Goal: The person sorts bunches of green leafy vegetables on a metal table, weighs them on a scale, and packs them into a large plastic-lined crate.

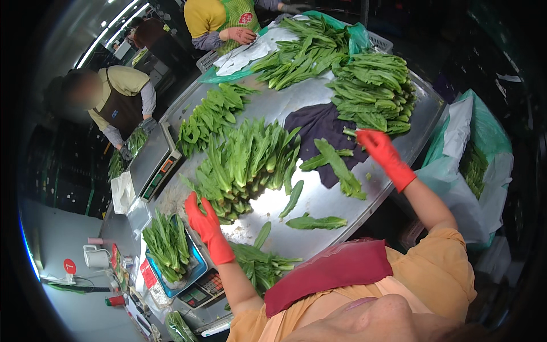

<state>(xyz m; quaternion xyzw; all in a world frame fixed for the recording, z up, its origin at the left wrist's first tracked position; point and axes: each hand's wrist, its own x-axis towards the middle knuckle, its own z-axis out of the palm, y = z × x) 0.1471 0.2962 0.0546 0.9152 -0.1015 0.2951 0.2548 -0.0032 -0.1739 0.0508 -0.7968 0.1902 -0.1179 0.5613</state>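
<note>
My left hand (209, 231), in a red rubber glove, is at the near left end of a large pile of long leafy greens (243, 162), probably leaf lettuce. Its fingers are apart and close to the lowest stems; contact is unclear. To its left, a bunch of greens (167, 246) lies on the blue pan of a digital scale (201, 286). My right hand (380, 156), also red-gloved, has its fingers closed around a short pale stem (349, 132), above a dark cloth (316, 128). Loose leaves (339, 169) lie partly on that cloth.
More greens are stacked on the metal table (320, 252) at the far right (376, 92). A second scale (156, 162) stands left, near a co-worker (124, 98). Another person's gloved hand (240, 35) is at the far side. A lined bag (453, 149) stands right of the table.
</note>
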